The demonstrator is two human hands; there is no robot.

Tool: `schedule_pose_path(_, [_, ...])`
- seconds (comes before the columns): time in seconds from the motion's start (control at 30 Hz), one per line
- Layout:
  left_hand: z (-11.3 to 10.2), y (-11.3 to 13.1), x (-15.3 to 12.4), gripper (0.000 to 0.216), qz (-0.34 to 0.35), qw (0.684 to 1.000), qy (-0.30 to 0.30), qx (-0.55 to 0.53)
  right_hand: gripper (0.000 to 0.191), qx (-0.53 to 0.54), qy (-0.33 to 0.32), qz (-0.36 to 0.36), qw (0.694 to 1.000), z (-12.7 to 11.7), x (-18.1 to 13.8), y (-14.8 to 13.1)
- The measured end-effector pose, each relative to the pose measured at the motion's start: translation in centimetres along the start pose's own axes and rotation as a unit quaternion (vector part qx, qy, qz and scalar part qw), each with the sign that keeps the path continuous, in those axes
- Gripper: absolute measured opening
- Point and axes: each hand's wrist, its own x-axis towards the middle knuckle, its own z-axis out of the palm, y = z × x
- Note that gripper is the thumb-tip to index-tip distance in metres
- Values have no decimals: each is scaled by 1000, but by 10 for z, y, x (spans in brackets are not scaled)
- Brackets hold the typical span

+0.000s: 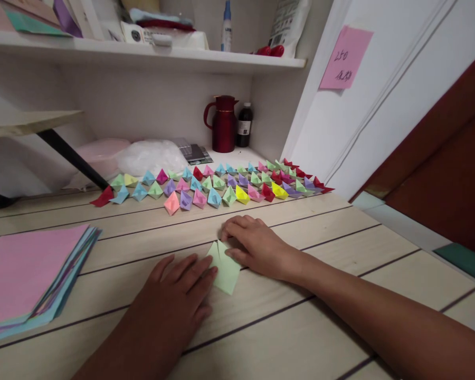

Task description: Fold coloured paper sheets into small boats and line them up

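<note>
A light green square of paper [228, 272], partly folded with a slit between two flaps at its far corner, lies on the wooden table. My left hand [178, 301] rests flat at its left edge, fingers stretched out and fingertips on the paper. From the right, my right hand [257, 244] touches the paper's edge with the thumb; its fingers curl loosely beyond the far corner, apart from the thumb. Behind the hands stand rows of small folded paper boats [214, 197] in many colours. A stack of coloured paper [35, 269], pink on top, lies at the left.
Against the back, a red thermos jug [224, 124] and a dark bottle [244, 125] stand below a white shelf [142, 55]. A clear plastic bag [152, 157] lies left of them. A pink note [346, 58] is stuck on the right wall.
</note>
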Motion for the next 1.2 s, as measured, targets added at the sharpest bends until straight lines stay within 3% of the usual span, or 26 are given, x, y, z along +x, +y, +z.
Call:
schedule_pose_path(0.17, [-2,1,1,42,-15,1000,-4,-21,33,2,19,19,1000,0,-1,1])
schedule_pose_path(0.33, [-7,2,10,48,-22,999,-3,-49,38,9,9,-7,1000,3,0,-4])
schedule_pose_path(0.47, [-15,4,17,30,-44,995,19,-82,33,-10,10,-17,1000,8,1,-8])
schedule_pose_path(0.63, [-18,4,14,29,-46,995,40,-83,29,-29,18,0,999,10,3,-13])
schedule_pose_path(0.87, [-20,7,13,26,-36,994,49,-90,18,78,-1,31,997,11,5,-13])
schedule_pose_path(1.0, [-17,10,14,20,-91,985,55,-136,14,123,5,19,992,13,5,-11])
schedule_pose_path(1.1, [-14,10,15,30,-168,965,89,-182,12,132,17,-20,991,14,4,-13])
schedule_pose_path(1.2, [-11,7,16,38,-202,950,100,-217,9,124,36,-71,989,14,2,-18])
